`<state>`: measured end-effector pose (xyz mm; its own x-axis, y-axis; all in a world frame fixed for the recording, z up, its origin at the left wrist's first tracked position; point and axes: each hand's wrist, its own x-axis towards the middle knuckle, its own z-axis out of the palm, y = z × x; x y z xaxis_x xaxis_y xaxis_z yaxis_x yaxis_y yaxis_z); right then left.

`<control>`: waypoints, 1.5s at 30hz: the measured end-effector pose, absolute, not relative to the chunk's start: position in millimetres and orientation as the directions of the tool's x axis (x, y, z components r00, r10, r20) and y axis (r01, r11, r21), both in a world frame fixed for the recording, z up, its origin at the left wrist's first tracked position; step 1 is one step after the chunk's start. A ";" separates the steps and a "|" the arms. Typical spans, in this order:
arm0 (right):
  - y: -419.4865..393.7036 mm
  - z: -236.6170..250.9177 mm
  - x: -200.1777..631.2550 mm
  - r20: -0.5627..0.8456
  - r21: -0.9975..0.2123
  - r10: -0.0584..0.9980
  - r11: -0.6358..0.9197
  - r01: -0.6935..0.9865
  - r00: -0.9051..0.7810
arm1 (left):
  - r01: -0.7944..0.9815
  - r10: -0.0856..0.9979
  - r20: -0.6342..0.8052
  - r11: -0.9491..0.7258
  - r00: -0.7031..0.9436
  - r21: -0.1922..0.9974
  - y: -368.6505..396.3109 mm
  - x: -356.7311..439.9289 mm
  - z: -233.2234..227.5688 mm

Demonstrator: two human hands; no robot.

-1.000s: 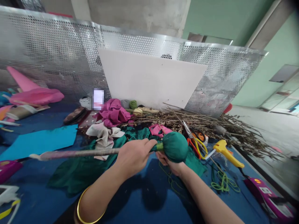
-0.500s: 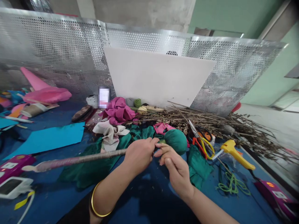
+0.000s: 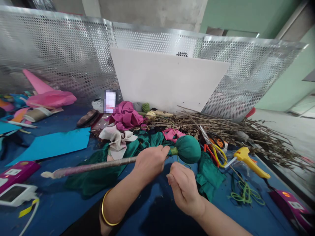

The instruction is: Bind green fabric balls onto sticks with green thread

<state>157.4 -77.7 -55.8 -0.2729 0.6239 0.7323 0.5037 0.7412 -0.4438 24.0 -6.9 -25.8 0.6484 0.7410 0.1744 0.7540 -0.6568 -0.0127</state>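
Observation:
My left hand [image 3: 150, 160] is wrapped round a long stick [image 3: 98, 166] with a pinkish-grey wrapping, held nearly level. At the stick's right end is a ball covered in dark green cloth [image 3: 189, 149], gathered at a neck bound with light green thread [image 3: 174, 151]. A loose loop of this thread curves below the ball and passes behind my right hand [image 3: 184, 186]. That hand is closed just below the neck, its fingers curled toward me and apparently on the thread, though the grip itself is hidden. Green cloth [image 3: 210, 177] lies to the right of the ball.
Scissors [image 3: 209, 139], a yellow glue gun [image 3: 251, 162] and tangled green cord [image 3: 246, 193] lie to the right. Dry branches [image 3: 231, 126] spread along the back before a white board [image 3: 169, 80]. A blue sheet [image 3: 51, 144] and purple device [image 3: 18, 175] are at left.
My right hand has drawn down and away from the neck, and its fingers have curled in. The stick and ball have shifted slightly right, showing the bound neck and thread loop.

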 end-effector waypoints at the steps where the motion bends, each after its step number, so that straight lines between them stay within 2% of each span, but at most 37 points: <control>1: -78.1 -56.4 156.5 0.733 -0.430 0.618 0.744 0.511 -0.284 | 0.753 0.740 0.172 -0.658 0.650 -0.012 -6.5 23.8 -26.3; 4: -77.8 -55.8 156.0 0.718 -0.442 0.629 0.743 0.503 -0.298 | 0.750 0.738 0.168 -0.662 0.654 -0.013 -5.4 22.8 -27.5; 9: -71.4 -37.7 173.3 0.651 -0.640 0.731 0.674 0.368 -0.205 | 0.720 0.709 0.155 -0.694 0.688 -0.018 -5.8 20.2 -27.6; 13: -62.5 -20.7 198.5 0.606 -0.668 0.787 0.581 0.464 -0.113 | 0.670 0.661 0.133 -0.741 0.738 -0.037 -9.0 20.4 -27.2; 17: -51.4 -16.8 217.3 0.552 -0.681 0.825 0.529 0.506 -0.118 | 0.589 0.579 0.116 -0.804 0.807 -0.084 -13.8 22.9 -27.0; 22: -37.3 -23.8 228.4 0.395 -0.781 0.896 0.444 0.439 -0.203 | 0.451 0.444 0.083 -0.886 0.892 -0.107 -21.7 26.2 -27.7; 28: -21.5 -41.7 238.5 0.163 -0.947 0.944 0.231 0.221 -0.286 | 0.375 0.366 0.100 -0.922 0.925 -0.094 -29.8 27.5 -25.6; 30: -14.4 -53.4 240.8 0.113 -0.968 0.944 0.175 0.179 -0.310 | 0.373 0.361 0.124 -0.923 0.924 -0.094 -31.8 27.0 -22.1; 35: 3.0 -89.7 238.8 0.001 -0.998 0.939 0.020 0.052 -0.343 | 0.455 0.431 0.187 -0.883 0.883 -0.112 -33.6 26.3 -16.4; 39: 5.9 -105.2 231.6 -0.070 -0.996 0.922 -0.086 -0.024 -0.381 | 0.428 0.388 0.231 -0.890 0.892 -0.158 -31.4 25.4 -19.1; 45: -8.8 -97.3 223.0 -0.079 -0.993 0.932 -0.105 -0.055 -0.353 | 0.454 0.409 0.254 -0.878 0.876 -0.154 -27.9 20.3 -17.4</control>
<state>223.0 -8.8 -97.3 -0.3534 0.9321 -0.0787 -0.0553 -0.1048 -0.9930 20.3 -27.9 -17.4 0.8764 0.4088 0.2544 0.4540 -0.8777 -0.1536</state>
